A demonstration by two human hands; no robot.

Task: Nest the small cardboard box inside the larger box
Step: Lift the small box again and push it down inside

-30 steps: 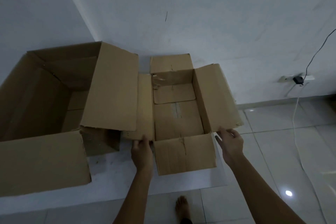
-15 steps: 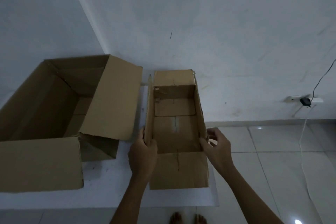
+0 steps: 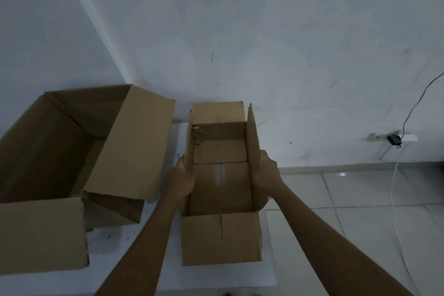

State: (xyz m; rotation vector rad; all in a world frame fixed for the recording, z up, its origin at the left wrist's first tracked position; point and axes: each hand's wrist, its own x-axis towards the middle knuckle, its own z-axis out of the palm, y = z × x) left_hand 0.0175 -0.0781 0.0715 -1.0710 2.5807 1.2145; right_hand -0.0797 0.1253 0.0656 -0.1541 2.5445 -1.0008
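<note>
Beside the larger box point(image 3: 134, 151), both hands seemingly grip the small box point(image 3: 221, 238).

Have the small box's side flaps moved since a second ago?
Yes. The side flaps were splayed outward; now both hands hold them upright, while the small box stays right of the large box.

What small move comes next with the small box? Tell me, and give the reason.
Probably lift the small box straight up off the white table. The left hand and right hand each grip a long side flap held upright, so it looks ready to carry. The larger box stands open to the left, its right flap leaning toward the small box, so height is likely needed to clear it.
</note>
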